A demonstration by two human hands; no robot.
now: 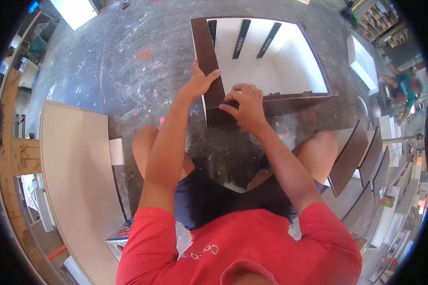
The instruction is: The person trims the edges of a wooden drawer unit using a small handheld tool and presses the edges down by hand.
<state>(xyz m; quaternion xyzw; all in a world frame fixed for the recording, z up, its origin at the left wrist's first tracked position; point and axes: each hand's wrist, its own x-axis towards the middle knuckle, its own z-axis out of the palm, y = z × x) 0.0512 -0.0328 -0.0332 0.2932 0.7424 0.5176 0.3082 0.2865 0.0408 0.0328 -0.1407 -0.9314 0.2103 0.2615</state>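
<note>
The cabinet (266,105) is dark brown outside, white inside (252,76), with black rails (241,39).

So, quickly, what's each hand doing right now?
Left hand: holding the cabinet by its brown edge.
Right hand: closed on a small dark object, too hidden to identify.

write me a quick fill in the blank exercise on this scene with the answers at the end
Of the left hand and the right hand, only the ____ one holds a small dark object.
The cabinet is brown along its edges, but its inner walls are ____.
On its far inner wall, ____ black rails show.
The person's shirt is ____.

Missing words: right; white; three; red.
</note>
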